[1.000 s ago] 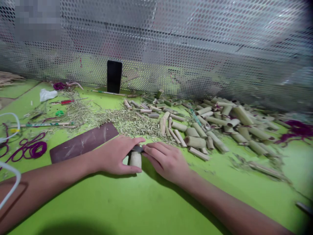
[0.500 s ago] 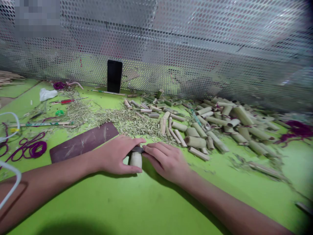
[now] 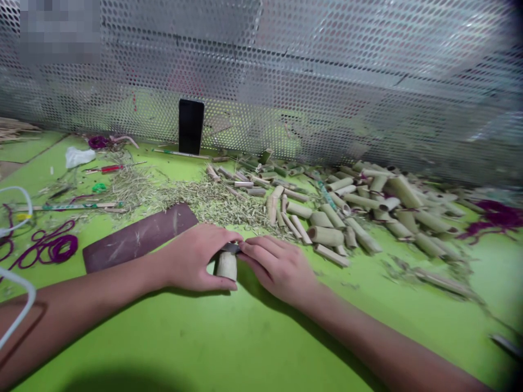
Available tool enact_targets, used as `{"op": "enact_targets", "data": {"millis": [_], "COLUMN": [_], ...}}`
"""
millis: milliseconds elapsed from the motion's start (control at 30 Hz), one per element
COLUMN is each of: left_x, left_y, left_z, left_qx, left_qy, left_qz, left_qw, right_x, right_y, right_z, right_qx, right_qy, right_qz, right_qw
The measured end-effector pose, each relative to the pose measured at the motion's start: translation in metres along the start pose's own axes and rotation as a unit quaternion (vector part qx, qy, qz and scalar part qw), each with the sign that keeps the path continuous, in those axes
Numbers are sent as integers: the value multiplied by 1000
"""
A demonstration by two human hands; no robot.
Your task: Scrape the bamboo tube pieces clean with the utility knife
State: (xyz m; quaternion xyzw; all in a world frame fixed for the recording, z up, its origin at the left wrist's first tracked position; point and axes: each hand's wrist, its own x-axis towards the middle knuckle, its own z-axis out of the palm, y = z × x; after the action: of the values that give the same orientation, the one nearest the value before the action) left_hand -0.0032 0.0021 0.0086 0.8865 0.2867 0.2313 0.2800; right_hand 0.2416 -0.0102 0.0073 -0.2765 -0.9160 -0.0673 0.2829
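Observation:
On the green table, my left hand (image 3: 195, 256) grips a short pale bamboo piece (image 3: 226, 267), its thumb at the near end and its fingers over the far side. My right hand (image 3: 281, 265) is just to the right, fingers closed on a small dark flat strip (image 3: 230, 248). The strip lies across the far end of the bamboo piece, close to the left fingertips. Whether it is a blade cannot be made out, as the fingers hide most of it. A brown flat sheet (image 3: 139, 238) lies behind my left forearm.
Bamboo tubes (image 3: 327, 236) are heaped at the right, beside shavings (image 3: 212, 204) in the middle. A phone (image 3: 191, 126) leans on the perforated metal screen (image 3: 261, 71). Purple cord (image 3: 65, 247), a red-handled screwdriver (image 3: 112, 169) and a white cable (image 3: 20, 283) are at the left.
The dark strip has shifted or tilted very slightly on the bamboo piece, showing a lighter face. Both hands stay almost in the same place.

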Motion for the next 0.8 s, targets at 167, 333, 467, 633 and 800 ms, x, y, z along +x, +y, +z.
{"op": "enact_targets", "data": {"millis": [167,333,467,633,800], "left_x": [-1,0,0,0,-2], "left_y": [5,9,8,7,7], "left_z": [1,2,1,1,0], "left_qx": [-6,-14,-14,-13,-15], "left_qy": [11,14,8,4,4], "left_qz": [-41,-80,-79,-71,-57], "left_qw": [999,997,997,997,998], "right_x": [0,0,-3,-7,-6], "right_y": [-1,-1,0,1,2], "right_z": [-2,-3,-1,0,-1], "right_qx": [-12,8,12,19,27], "right_qy": [-7,-2,-5,-22,-18], "right_qz": [7,7,12,26,23], "right_qw": [1000,1000,1000,999,999]}}
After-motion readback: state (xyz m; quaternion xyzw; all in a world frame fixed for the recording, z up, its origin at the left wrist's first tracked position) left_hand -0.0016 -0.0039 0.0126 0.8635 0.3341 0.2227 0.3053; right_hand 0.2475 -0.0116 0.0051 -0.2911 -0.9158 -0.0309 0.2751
